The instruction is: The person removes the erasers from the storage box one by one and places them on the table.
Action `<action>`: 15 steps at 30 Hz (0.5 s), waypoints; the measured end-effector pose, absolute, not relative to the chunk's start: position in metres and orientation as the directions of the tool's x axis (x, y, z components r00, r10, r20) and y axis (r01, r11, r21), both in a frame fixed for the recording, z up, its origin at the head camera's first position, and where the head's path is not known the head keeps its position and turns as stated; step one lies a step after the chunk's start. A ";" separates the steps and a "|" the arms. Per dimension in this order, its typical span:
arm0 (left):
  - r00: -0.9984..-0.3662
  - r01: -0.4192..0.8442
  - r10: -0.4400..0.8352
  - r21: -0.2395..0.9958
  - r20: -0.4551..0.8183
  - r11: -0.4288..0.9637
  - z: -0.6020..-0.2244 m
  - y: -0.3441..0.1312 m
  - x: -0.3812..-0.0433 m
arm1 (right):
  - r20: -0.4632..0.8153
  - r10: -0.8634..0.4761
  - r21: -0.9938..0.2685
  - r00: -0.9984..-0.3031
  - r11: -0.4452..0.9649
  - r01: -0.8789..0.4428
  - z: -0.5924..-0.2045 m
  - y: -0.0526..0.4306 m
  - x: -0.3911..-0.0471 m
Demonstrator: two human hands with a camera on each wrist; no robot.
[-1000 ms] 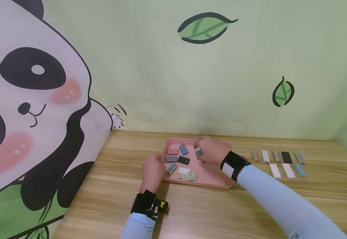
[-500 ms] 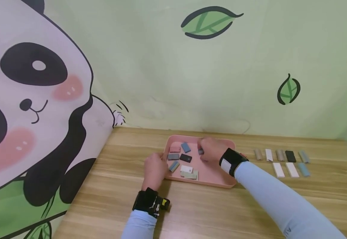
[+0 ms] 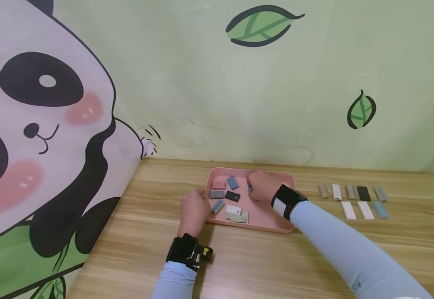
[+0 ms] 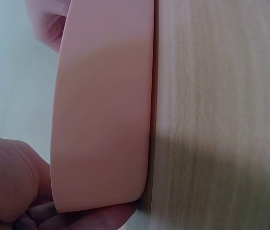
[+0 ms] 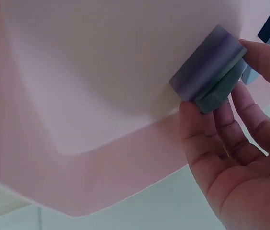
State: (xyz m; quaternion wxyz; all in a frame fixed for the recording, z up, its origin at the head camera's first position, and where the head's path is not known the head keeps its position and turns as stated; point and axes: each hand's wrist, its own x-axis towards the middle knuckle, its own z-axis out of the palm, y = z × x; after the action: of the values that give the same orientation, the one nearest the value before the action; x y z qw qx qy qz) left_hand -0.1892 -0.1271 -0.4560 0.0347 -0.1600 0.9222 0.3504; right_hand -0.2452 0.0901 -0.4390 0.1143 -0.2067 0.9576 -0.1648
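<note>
Since the earlier frame, the right hand has drawn its fingers in round a block. Nearer, the left hand grips the left side of the tray; if that eased, the tray might skid. Farther, inside the tray, the right pinches the block near its ends; uneven pressure could tip it loose. It looks smooth, grey-violet over dark green, perhaps two layers.

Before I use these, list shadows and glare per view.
Head: pale glare on the wooden table in front of the pink tray; left wrist: dark shadow across the table, lower right; right wrist: soft shadow inside the tray, beside the held block.
</note>
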 end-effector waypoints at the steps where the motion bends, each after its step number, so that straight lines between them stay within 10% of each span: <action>1: -0.946 -0.320 -0.271 0.635 -0.176 0.704 -0.457 -0.127 -0.189 | -0.146 -0.436 -0.364 -0.888 0.859 -0.361 -0.440 0.090 -0.245; 15: -0.951 -0.303 -0.263 0.645 -0.161 0.701 -0.458 -0.128 -0.189 | -0.131 -0.438 -0.277 -0.889 0.878 -0.391 -0.441 0.082 -0.240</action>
State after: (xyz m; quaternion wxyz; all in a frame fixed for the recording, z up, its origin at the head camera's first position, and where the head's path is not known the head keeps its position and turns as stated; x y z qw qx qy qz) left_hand -0.1890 -0.1283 -0.4577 0.0282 -0.1537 0.9219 0.3545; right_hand -0.2396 0.0825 -0.4412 0.0954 -0.2151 0.9642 -0.1222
